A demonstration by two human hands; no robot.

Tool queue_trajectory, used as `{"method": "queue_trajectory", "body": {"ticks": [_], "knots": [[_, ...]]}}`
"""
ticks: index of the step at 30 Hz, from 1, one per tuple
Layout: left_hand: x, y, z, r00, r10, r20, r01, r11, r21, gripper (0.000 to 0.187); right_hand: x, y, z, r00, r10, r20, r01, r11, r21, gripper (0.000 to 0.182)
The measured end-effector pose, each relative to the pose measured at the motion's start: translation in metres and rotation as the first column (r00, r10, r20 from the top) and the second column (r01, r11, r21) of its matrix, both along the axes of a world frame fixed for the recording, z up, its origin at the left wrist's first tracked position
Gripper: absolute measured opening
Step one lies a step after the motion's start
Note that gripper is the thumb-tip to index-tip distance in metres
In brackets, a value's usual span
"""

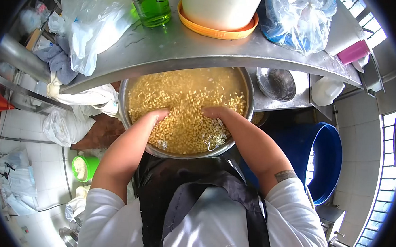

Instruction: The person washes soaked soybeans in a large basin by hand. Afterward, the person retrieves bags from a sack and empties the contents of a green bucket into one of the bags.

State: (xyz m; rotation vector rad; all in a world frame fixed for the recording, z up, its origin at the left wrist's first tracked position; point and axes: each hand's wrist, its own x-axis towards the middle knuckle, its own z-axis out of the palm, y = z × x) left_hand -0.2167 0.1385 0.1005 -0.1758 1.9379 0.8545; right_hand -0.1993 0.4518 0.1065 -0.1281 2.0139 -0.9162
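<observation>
A wide steel basin (pixel 250 91) full of water and yellow soaked beans (pixel 186 96) sits in front of me under a steel shelf. My left hand (pixel 156 116) is plunged into the beans at the basin's near left, fingers buried and hidden. My right hand (pixel 217 113) is sunk in the beans at the near right, its fingers also under the grains. Some pale sprouts or skins (pixel 212 141) float near the basin's front rim.
The steel shelf (pixel 175 50) above carries a green bottle (pixel 150 4), a white tub on an orange lid (pixel 216 28) and plastic bags (pixel 297 19). A small steel bowl (pixel 276 83) lies right of the basin. A blue barrel (pixel 326 157) stands at lower right.
</observation>
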Motion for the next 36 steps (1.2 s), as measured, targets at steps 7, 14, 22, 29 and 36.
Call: {"method": "queue_trajectory", "body": {"ticks": [7, 14, 22, 29, 36], "knots": [[0.015, 0.027, 0.038, 0.996, -0.039, -0.075, 0.047, 0.992, 0.117, 0.064, -0.037, -0.004, -0.114, 0.997, -0.010, 0.074, 0.022, 0.987, -0.159, 0.064], [0.044, 0.057, 0.108, 0.903, 0.307, 0.300, -0.387, 0.885, 0.257, 0.065, 0.006, 0.000, 0.012, 0.992, -0.126, -0.009, 0.119, 0.958, -0.259, 0.056], [0.036, 0.053, 0.086, 0.782, 0.252, 0.569, -0.586, 0.609, 0.534, 0.046, 0.037, -0.019, 0.111, 0.868, -0.290, 0.403, 0.456, 0.786, -0.417, 0.063], [0.031, 0.044, 0.081, 0.815, 0.236, 0.530, -0.574, 0.456, 0.680, 0.044, 0.027, -0.015, 0.075, 0.690, -0.468, 0.552, 0.720, 0.522, -0.457, 0.037], [0.030, 0.049, 0.089, 0.790, 0.336, 0.512, -0.606, 0.304, 0.735, 0.041, 0.023, -0.038, 0.082, 0.687, -0.650, 0.325, 0.677, 0.410, -0.612, 0.036]]}}
